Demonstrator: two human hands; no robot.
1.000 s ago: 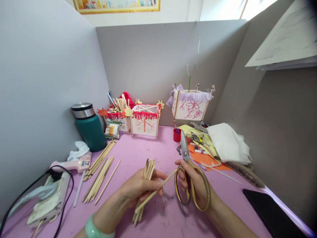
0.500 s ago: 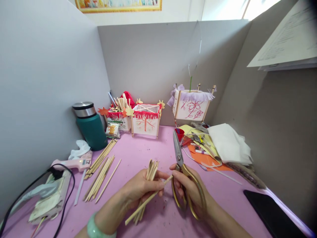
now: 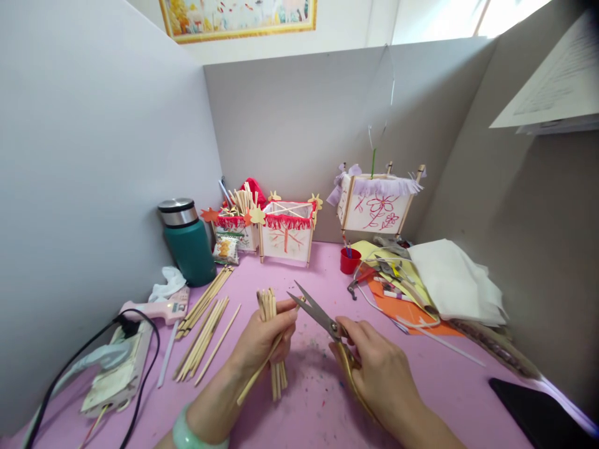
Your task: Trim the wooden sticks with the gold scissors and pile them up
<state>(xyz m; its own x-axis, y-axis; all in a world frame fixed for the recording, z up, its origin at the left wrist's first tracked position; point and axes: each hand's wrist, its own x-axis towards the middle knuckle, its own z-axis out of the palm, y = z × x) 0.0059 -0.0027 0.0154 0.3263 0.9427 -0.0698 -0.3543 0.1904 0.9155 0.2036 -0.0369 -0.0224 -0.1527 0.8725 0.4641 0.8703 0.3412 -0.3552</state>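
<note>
Wooden sticks (image 3: 267,307) are clenched in the curled left hand (image 3: 262,343). Open scissors (image 3: 318,313) are gripped by the closed right hand (image 3: 374,368).

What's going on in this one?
A person sits at a pink table. Their left hand grips a bundle of wooden sticks, with one stick angled across it. Their right hand holds gold-handled scissors, blades open near that stick's upper end. Loose sticks lie to the left, and paper lanterns stand behind.
</note>
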